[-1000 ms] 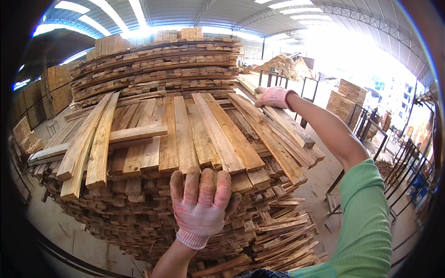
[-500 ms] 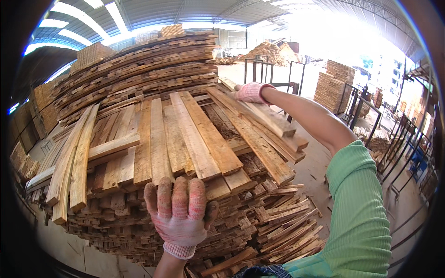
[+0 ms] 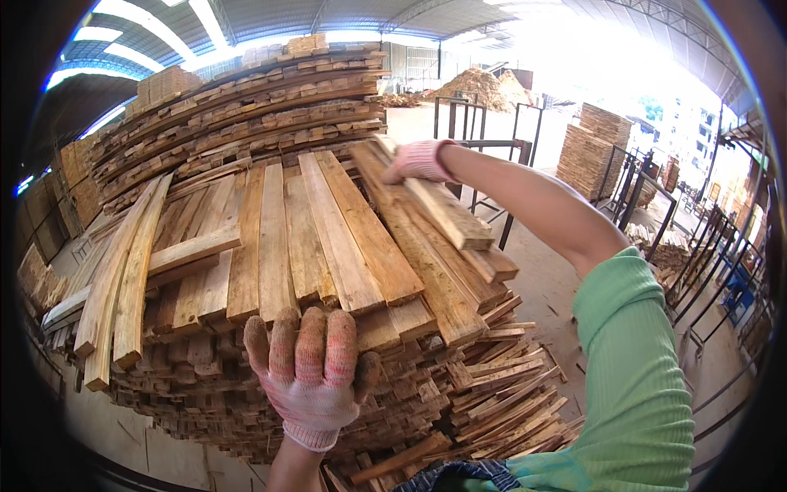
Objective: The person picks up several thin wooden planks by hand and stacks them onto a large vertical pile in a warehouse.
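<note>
Left hand (image 3: 307,373), gloved, grips the near ends of the planks atop the timber stack (image 3: 270,246) — fingers curled over the edge. Right hand (image 3: 418,161) reaches far, closed on a raised plank (image 3: 438,205) lying along the stack's right side.

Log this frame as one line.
left hand: gripping near plank ends | right hand: on far end of top plank | plank stack: uneven

Bright backlit glare — fisheye-warped edges

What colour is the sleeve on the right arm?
Light green sleeve, ribbed; shows best in the head view.
</note>
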A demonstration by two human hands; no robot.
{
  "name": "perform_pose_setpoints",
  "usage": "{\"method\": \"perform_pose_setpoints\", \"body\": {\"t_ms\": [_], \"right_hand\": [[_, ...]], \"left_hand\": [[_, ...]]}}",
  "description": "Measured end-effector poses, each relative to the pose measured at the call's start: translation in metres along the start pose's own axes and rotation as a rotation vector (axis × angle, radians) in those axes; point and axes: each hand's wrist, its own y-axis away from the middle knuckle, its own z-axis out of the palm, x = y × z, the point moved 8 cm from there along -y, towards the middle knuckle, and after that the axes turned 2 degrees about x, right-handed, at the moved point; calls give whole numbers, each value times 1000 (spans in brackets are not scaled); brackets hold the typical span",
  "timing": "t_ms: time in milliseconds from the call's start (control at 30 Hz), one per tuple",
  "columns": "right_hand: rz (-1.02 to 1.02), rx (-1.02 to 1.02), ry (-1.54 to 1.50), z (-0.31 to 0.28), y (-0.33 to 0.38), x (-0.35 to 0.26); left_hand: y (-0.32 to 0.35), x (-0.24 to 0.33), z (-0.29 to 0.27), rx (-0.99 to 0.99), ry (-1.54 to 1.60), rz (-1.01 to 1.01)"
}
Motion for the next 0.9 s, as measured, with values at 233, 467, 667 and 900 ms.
{"method": "perform_pose_setpoints", "body": {"t_ms": [233,467,667,900], "right_hand": [[-291,-15,405,5,6,-65],[-310,291,356,-48,5,-18],[-93,141,143,8,-18,-13],[-351,135,549,12,6,-54]], "left_hand": [[8,-4,-3,47,116,-61],[14,34,-25,149,102,-43],[-25,101,-4,3,253,72],[-40,121,38,50,98,44]]}}
